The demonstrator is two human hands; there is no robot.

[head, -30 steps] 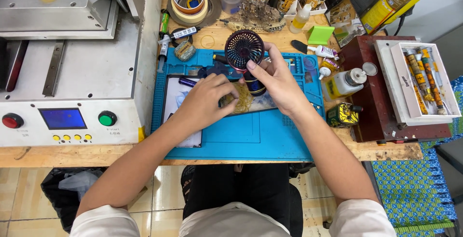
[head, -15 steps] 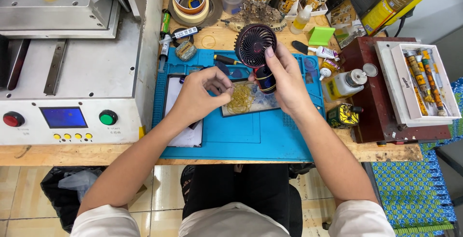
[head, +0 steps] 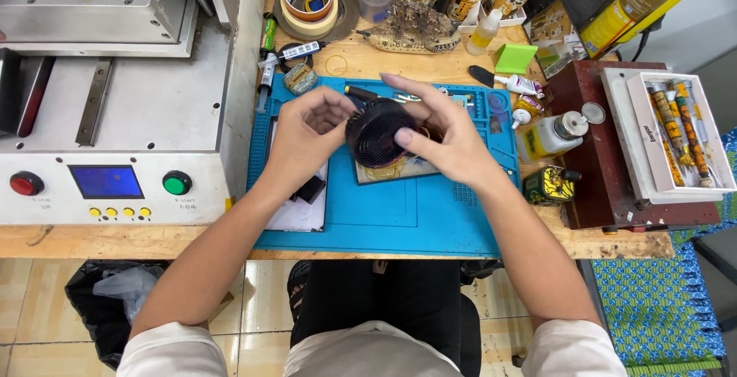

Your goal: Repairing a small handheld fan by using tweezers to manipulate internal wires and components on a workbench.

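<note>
Both hands, left hand (head: 307, 135) and right hand (head: 453, 143), clamp my small black fan (head: 381, 131); a slip drops it onto the blue mat (head: 414, 212)

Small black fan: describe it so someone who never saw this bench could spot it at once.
Start at the blue mat on the wooden bench, right of the grey machine. Above the mat's middle, the left hand and right hand hold the small black fan between them. It is the only round black thing with a slatted grille; its neighbours are tubes, bottles and cups.
</note>
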